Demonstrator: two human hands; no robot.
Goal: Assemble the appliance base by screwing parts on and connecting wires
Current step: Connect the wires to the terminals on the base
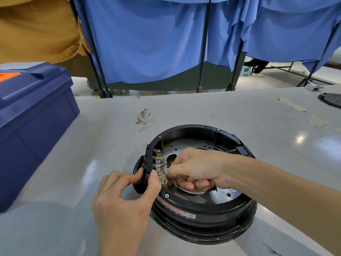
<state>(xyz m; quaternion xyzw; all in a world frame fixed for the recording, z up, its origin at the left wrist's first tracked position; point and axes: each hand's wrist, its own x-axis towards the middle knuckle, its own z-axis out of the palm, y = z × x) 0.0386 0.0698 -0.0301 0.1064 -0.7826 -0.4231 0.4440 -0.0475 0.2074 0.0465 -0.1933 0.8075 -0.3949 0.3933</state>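
Note:
A round black appliance base lies open side up on the grey table, with a shiny metal plate inside. On its left rim sits a black switch block with a row of brass terminals. My left hand pinches that block between thumb and fingers from outside the rim. My right hand reaches into the base and grips a white wire, its fingertips pressed against the lowest terminals. The wire loops under my right hand and ends at a ring lug near my wrist.
A small pile of spare white wires with brass connectors lies on the table beyond the base. A dark blue toolbox stands at the left. Another black round part sits at the far right edge. Blue curtains on black frames hang behind the table.

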